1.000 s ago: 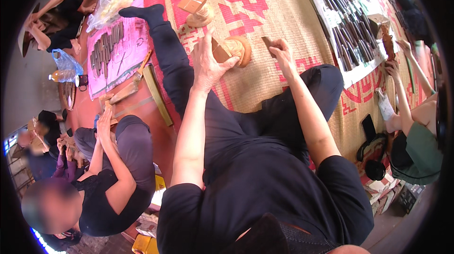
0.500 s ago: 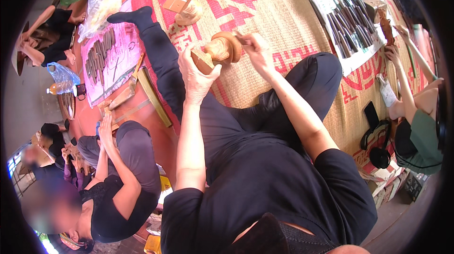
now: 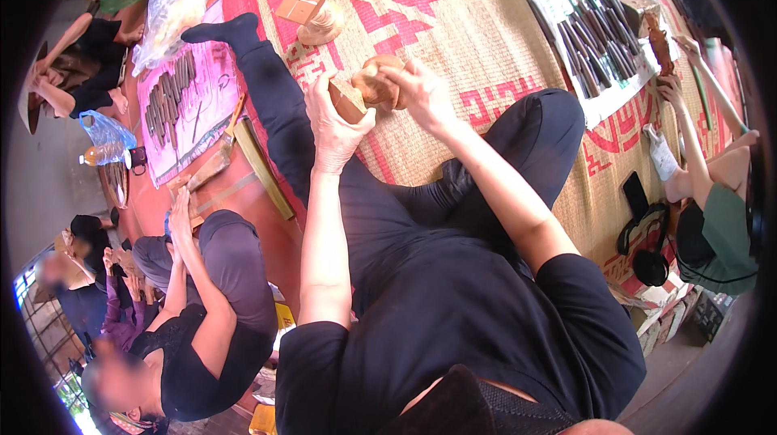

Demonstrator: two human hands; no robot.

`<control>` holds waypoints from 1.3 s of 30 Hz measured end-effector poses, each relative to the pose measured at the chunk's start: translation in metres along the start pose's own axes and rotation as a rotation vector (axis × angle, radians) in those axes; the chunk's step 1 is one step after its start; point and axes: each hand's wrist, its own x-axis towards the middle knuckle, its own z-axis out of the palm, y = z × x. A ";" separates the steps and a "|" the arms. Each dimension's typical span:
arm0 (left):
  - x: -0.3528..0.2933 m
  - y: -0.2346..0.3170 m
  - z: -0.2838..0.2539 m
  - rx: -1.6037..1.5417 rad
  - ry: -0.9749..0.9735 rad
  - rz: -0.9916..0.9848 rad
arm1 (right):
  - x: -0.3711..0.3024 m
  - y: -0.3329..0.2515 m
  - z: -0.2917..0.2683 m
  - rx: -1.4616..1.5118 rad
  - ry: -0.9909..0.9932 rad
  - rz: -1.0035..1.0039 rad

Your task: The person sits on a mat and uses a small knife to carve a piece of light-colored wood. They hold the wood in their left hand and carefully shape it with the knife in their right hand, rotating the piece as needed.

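Note:
My left hand (image 3: 330, 131) is closed round the square base of a light-brown wooden carving (image 3: 374, 85), held tilted above the mat between my legs. Its far end widens into a round rim. The fingers of my right hand (image 3: 426, 99) are bent and pressed together against that rim. Whatever may lie under those fingertips is hidden. Beyond my hands, a second wooden carving (image 3: 322, 26) with a square block at one end rests on the mat.
A patterned woven mat (image 3: 502, 46) spreads under me. Many dark-handled tools (image 3: 595, 30) lie on white sheeting at right; more tools (image 3: 170, 95) lie on pink sheeting at left. A wooden bar (image 3: 263, 168) lies beside my left leg. People work on both sides, one holding a reddish-brown carving (image 3: 660, 45).
My right hand has shifted left and closer, its fingers now folded over the rim they were pinching at the side. The carving has turned slightly in my left hand.

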 end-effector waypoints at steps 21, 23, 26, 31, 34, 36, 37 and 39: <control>0.003 0.011 0.003 0.041 -0.024 0.036 | 0.005 -0.011 -0.008 -0.064 -0.014 0.077; 0.004 0.013 0.003 0.041 -0.029 0.049 | 0.002 -0.038 -0.010 -0.035 -0.122 0.019; 0.004 0.022 0.003 0.012 -0.023 0.077 | -0.006 -0.030 0.008 -0.005 0.009 -0.087; 0.009 0.020 0.002 0.017 -0.016 0.050 | 0.001 -0.015 0.010 0.037 -0.065 -0.048; 0.012 0.024 0.002 0.024 -0.017 0.061 | 0.004 -0.006 0.010 0.156 -0.086 -0.032; 0.010 0.026 0.001 0.049 -0.026 0.047 | 0.003 -0.004 0.007 0.330 -0.048 -0.074; 0.012 0.026 -0.001 0.046 -0.025 0.052 | 0.004 -0.002 0.003 0.419 -0.024 -0.094; 0.012 0.025 -0.001 0.030 -0.024 0.066 | -0.002 0.041 0.008 0.001 -0.085 0.121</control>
